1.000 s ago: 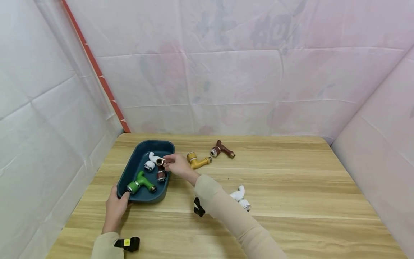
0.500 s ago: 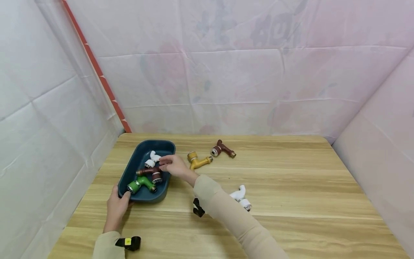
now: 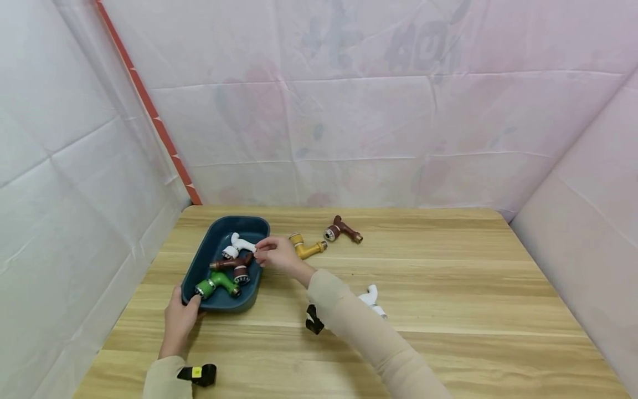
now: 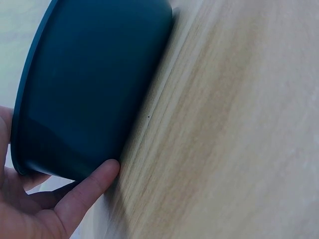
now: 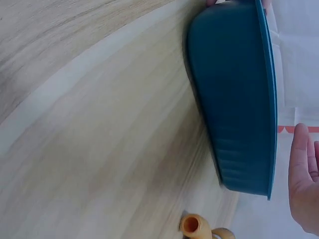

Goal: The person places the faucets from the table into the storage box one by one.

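White tap (image 3: 243,244) lies in the tub (image 3: 251,224), one end at the fingertips of the right hand (image 3: 279,256) — whether pinched, I cannot tell — left hand (image 3: 180,321) gripping the tub's near corner

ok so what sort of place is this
Probably a makeshift booth for tabletop handling work: creased pale sheeting screens the back and both sides of a wood-grain table, where a dark blue tray holds tap-like fittings.
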Demonstrator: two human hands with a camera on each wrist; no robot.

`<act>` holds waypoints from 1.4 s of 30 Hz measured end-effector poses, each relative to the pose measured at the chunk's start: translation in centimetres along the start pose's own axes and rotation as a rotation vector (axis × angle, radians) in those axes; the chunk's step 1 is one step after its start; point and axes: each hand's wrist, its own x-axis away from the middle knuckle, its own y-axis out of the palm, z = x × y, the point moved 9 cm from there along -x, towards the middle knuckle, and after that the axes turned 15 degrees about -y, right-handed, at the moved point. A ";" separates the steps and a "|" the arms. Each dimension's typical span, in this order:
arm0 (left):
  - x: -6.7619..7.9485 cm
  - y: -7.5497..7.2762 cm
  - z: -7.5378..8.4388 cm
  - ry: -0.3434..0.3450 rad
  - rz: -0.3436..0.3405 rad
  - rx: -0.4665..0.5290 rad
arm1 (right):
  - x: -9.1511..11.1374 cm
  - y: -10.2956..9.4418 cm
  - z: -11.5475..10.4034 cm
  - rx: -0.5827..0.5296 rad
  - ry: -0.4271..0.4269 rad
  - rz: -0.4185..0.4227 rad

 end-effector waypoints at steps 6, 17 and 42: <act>0.0 0.0 0.1 0.001 -0.004 0.007 | 0.5 -0.6 -0.4 -0.016 0.011 -0.027; 0.1 0.0 -0.2 -0.021 -0.015 0.006 | 1.4 -2.7 -0.5 0.095 -0.014 -0.030; 0.1 0.0 -0.1 -0.018 -0.019 0.000 | 1.7 -7.2 -0.4 0.215 -0.052 -0.076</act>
